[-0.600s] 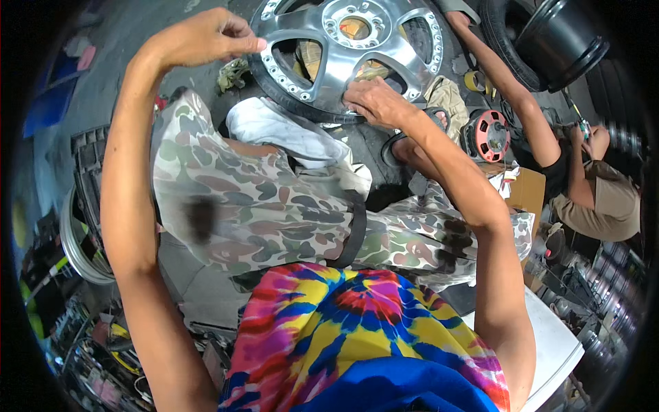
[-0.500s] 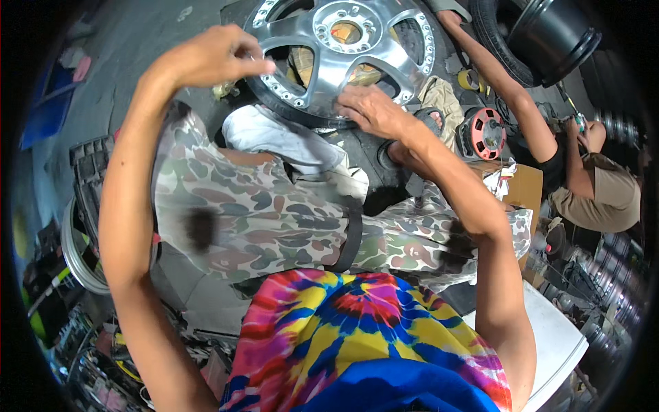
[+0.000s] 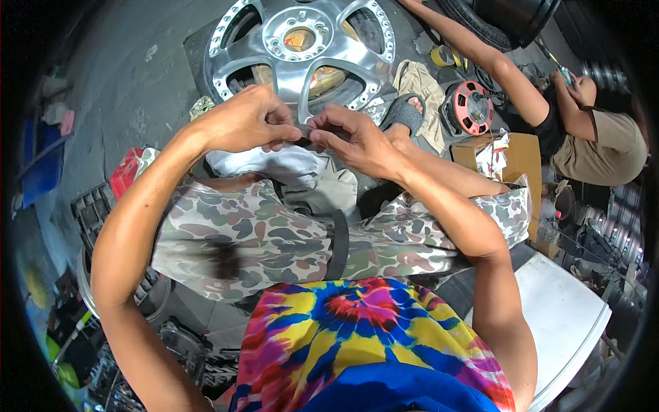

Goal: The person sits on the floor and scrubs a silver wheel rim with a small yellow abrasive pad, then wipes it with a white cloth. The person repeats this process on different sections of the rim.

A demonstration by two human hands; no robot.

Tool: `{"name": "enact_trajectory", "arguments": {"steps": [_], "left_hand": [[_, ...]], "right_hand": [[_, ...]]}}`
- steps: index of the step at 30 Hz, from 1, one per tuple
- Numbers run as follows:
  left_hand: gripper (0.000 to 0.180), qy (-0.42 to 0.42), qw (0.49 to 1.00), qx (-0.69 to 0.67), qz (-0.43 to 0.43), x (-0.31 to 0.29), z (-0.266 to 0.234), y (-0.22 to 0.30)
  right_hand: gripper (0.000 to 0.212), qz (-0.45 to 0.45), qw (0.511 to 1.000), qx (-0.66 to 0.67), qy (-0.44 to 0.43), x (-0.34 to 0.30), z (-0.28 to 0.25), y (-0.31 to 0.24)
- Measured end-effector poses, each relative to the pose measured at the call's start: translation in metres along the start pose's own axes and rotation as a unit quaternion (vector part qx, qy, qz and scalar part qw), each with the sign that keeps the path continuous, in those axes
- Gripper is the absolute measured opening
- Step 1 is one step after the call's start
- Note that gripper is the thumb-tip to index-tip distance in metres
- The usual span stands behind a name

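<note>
Both my hands meet over my lap, at the near edge of a large silver wheel rim (image 3: 292,74) lying on the floor. My left hand (image 3: 252,122) is closed in a pinch, thumb against fingers. Facing it, my right hand (image 3: 358,143) pinches too, its fingertips nearly touching the left ones. Between them is a small dark piece (image 3: 304,133), too small to name. The rim has broad polished spokes and small bolts or holes around its edge. White and grey cloth (image 3: 271,166) lies below my hands.
A red-and-black reel (image 3: 472,108), a roll of yellow tape (image 3: 445,56) and a cardboard box (image 3: 523,154) are to the right. Beyond them another person (image 3: 597,137) sits holding a thin tool. A tyre (image 3: 473,26) lies at the far right. A red object (image 3: 126,173) is at left.
My hands have come together from apart, leaving the rim's edge, and now pinch the small dark piece between them. The rim has shifted left in view as the head turned.
</note>
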State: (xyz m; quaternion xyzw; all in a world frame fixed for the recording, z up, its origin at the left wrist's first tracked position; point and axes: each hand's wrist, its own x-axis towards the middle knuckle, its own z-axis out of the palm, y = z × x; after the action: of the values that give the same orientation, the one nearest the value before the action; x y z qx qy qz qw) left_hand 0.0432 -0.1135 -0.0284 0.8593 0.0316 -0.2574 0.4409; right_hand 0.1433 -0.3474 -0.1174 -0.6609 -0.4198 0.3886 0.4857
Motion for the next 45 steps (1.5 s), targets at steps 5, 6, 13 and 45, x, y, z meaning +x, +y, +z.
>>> {"name": "enact_trajectory", "arguments": {"steps": [5,6,13,45], "left_hand": [[0.046,0.044,0.997,0.011,-0.061,-0.019,-0.02,-0.006],[0.048,0.047,0.995,0.027,-0.085,-0.016,-0.026,0.006],[0.039,0.109,0.979,0.174,-0.021,-0.016,-0.019,-0.031],[0.042,0.015,0.973,0.215,-0.084,-0.016,-0.037,-0.025]], "right_hand": [[0.019,0.106,0.989,-0.088,0.059,-0.025,-0.065,0.034],[0.02,0.022,0.976,-0.168,0.134,-0.03,-0.09,0.081],[0.024,0.043,0.934,-0.268,0.232,-0.008,-0.111,0.128],[0.033,0.146,0.918,-0.282,0.239,-0.009,-0.067,0.113]]}}
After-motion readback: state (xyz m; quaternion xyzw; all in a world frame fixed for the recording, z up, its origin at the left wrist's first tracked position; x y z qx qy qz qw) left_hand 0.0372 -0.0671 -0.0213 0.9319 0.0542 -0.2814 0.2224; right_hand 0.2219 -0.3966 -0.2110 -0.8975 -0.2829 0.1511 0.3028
